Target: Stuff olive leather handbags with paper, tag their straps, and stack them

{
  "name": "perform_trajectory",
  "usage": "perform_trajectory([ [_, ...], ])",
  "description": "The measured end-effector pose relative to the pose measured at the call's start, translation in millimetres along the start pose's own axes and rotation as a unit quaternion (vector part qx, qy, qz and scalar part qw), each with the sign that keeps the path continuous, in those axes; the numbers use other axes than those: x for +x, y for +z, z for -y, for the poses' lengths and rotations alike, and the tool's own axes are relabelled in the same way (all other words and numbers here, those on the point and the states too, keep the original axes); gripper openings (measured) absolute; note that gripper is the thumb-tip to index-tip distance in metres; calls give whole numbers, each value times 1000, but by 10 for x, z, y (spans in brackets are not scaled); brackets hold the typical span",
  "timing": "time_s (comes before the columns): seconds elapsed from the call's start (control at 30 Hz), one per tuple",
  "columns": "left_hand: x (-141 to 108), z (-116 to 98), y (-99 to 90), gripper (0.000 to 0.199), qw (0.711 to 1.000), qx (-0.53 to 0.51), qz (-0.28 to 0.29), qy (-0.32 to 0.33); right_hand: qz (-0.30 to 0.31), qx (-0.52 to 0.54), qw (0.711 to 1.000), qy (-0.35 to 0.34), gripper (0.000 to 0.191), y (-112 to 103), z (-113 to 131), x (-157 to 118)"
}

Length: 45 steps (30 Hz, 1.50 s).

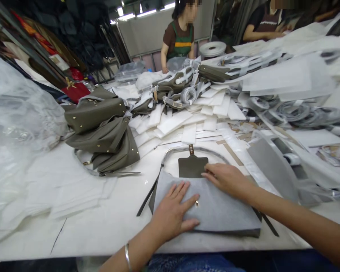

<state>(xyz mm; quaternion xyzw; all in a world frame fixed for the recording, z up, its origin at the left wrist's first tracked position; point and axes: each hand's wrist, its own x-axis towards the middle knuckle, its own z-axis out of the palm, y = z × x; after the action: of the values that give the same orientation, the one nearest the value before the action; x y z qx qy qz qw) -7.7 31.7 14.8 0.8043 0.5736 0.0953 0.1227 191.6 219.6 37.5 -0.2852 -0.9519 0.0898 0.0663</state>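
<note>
A handbag [223, 215] lies flat near the table's front edge, its front covered by a pale grey sheet with a small metal clasp showing. My left hand [174, 211] rests on that sheet with its fingers spread, just left of the clasp. At the bag's top edge my right hand [225, 179] has its fingers bent together beside the right edge of the dark olive flap [192, 166]. Whatever its fingertips pinch is too small to make out. The wrapped handle [170, 153] arches around the flap, and dark straps stick out at both sides.
Olive bags [107, 132] are piled at the left, beside clear plastic wrapping [13, 113]. White foam sheets [178, 121] and wrapped straps [297, 113] cover the table's back and right. A person in a green apron [181, 41] stands behind the table; another person [266, 26] is at the back right.
</note>
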Motion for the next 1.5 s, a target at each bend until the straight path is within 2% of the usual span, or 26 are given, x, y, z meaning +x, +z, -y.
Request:
perform_trajectory([
  [0.1,11,-2,0,70,1000,-1,4,4,-88,71,993,43,33,-93,16,280],
  [0.17,14,-1,-5,69,1000,3,5,9,-77,134,984,93,47,-121,38,498],
  [0.27,11,6,-14,68,1000,13,5,20,-52,180,976,109,45,-158,123,645],
  [0.33,2,13,-18,68,999,18,-2,27,-67,198,974,89,38,-180,217,543],
  [0.43,-15,22,-15,68,999,22,-21,37,-98,234,967,15,29,-151,371,164],
  [0.57,-31,22,6,64,997,32,-50,45,-39,207,971,-115,31,47,477,-331],
  [0.67,-49,16,40,60,995,38,-78,56,-29,200,968,-147,31,222,463,-492],
  [0.77,-102,6,96,61,989,33,-130,57,-35,208,964,-162,30,328,422,-527],
  [0.87,-180,-18,163,49,979,27,-184,86,-41,197,964,-175,29,349,425,-537],
  [0.93,-222,-44,199,36,974,21,-177,139,-43,185,965,-179,30,326,462,-549],
  [1.03,-249,-98,218,32,973,-1,-146,181,-40,163,971,-172,27,255,539,-557],
  [1.17,-242,-199,177,34,978,-40,-137,152,-41,115,971,-204,18,161,578,-496],
  [1.33,-236,-297,109,34,973,-74,-167,140,-38,88,959,-265,15,179,521,-350],
  [1.4,-236,-314,93,34,973,-80,-171,135,-33,72,960,-269,16,214,529,-331],
  [1.5,-236,-327,91,34,973,-86,-170,129,-27,25,971,-236,14,212,590,-343],
])
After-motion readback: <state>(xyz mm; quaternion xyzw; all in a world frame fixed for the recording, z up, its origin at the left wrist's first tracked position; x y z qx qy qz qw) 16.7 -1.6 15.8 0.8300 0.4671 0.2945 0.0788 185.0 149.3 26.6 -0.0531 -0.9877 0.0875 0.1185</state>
